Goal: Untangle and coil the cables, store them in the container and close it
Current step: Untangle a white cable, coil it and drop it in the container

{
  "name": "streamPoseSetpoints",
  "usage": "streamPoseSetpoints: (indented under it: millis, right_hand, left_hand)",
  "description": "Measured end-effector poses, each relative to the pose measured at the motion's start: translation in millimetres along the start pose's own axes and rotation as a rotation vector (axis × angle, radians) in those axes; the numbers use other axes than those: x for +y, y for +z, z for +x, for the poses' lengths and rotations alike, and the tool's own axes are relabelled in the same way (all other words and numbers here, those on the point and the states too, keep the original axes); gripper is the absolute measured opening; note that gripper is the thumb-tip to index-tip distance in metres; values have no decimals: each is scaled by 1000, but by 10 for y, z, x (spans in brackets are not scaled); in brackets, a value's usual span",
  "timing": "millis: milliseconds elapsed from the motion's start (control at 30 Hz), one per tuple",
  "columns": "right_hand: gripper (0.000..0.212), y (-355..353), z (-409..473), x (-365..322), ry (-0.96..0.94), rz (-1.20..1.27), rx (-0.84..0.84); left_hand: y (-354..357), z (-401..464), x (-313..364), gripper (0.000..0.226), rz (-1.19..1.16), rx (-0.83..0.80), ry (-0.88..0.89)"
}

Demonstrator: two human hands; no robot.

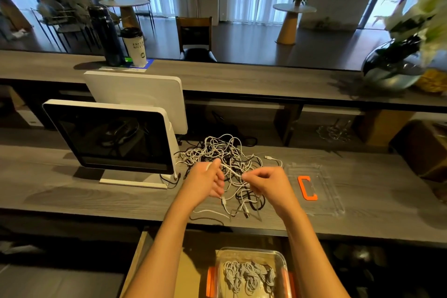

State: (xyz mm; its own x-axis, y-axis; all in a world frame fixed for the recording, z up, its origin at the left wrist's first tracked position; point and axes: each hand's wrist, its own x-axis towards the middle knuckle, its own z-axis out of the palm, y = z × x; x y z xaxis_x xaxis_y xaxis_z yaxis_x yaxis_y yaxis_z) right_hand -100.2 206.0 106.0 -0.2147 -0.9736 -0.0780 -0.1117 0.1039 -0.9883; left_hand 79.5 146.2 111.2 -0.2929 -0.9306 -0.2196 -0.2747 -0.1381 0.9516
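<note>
A tangled heap of white and black cables (225, 152) lies on the grey desk. Over its near side my left hand (205, 181) grips a white cable, and my right hand (268, 182) pinches the same white cable (231, 170), which runs taut between the two hands. A clear container (280, 259) with orange clips sits below the desk edge, between my forearms, holding several coiled white cables (246, 276). Its clear lid (331, 191) with an orange clip lies flat on the desk to the right of my right hand.
A white point-of-sale screen (108, 138) stands at the left of the desk (60, 191), close to the heap. On the raised counter behind are a dark bottle (106, 36), a paper cup (134, 46) and, far right, a glass vase of flowers (396, 65).
</note>
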Motion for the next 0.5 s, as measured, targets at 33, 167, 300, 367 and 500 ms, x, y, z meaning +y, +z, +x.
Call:
streamPoseSetpoints:
  millis: [33, 167, 300, 367, 500]
  right_hand:
    - [6, 6, -2, -4, -8, -2, -11]
    - [9, 63, -13, -24, -24, 29, -90]
    - [13, 73, -49, -25, 8, 20, -175]
    - [12, 30, -61, -7, 2, -36, -223]
    - [5, -41, -71, -19, -65, -146, -301]
  left_hand:
    - [0, 5, -9, 45, -61, 62, 6]
    - [24, -12, 85, 42, -790, 88, 14]
    - [-118, 1, 226, 40, -1318, 163, -8]
    - [-190, 5, 232, 38, -1230, 268, 38]
    - [-241, 4, 184, 32, -541, 515, 278]
